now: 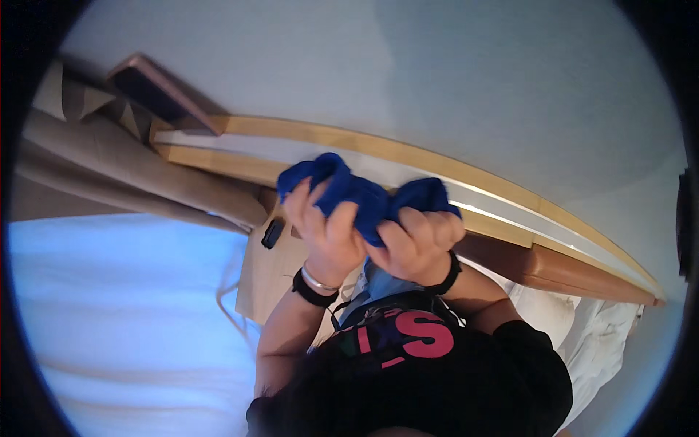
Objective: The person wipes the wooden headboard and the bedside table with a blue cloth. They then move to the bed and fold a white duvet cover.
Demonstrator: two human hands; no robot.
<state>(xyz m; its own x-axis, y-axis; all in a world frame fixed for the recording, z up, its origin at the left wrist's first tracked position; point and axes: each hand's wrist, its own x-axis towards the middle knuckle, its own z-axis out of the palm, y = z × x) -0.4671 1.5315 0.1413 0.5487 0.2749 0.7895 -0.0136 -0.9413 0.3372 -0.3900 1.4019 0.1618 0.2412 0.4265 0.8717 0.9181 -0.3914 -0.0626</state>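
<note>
Both hands grip one blue cloth [363, 202], bunched up and held out over my lap near the middle of the head view. My left hand [327, 224] has its fingers curled into the cloth, a loop of which stands above the knuckles. Close beside it, my right hand [418, 240] is closed round the other end, where a fold rises over the fingers. Silver bangle [318, 279] and black band sit on the left wrist, and another black band [448, 273] on the right. The part of the cloth inside the fists is hidden.
Behind the hands runs a long wooden ledge [469, 164] against a pale wall. A framed, dark-faced flat object [158, 93] leans at its left end. A small black object [272, 234] lies on a light wooden surface [256, 273]. Curtains [136, 158] and white bedding-like fabric [125, 306] are at left.
</note>
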